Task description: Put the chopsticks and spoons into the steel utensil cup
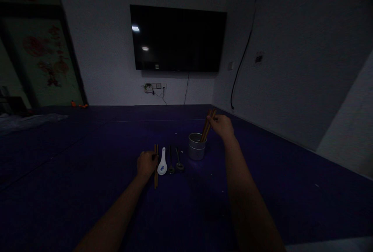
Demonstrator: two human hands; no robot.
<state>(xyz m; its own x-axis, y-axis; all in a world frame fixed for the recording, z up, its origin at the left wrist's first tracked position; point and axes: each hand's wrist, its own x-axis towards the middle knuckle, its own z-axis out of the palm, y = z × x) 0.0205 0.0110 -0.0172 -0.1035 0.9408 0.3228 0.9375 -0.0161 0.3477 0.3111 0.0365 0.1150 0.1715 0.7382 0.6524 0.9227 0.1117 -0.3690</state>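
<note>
My right hand (223, 126) is closed around the upper ends of several wooden chopsticks (205, 130), whose lower ends lean inside a grey metal cup (196, 151). At the left, my left hand (147, 163) has its fingers curled at a pair of chopsticks (155, 180) lying lengthwise on the dark blue surface. Just right of that pair is a white spoon (162, 164) with a blue mark in its bowl. Beside it lie a dark metal spoon (171, 166) and another metal spoon (179, 165), between the white spoon and the cup.
A dark blue covering (116, 213) spreads under everything, reaching the walls. Clear plastic sheeting (32, 123) lies at the far left, with small orange objects (78, 104) near the door. A television (179, 40) hangs on the back wall; a cable (243, 57) runs down the right wall.
</note>
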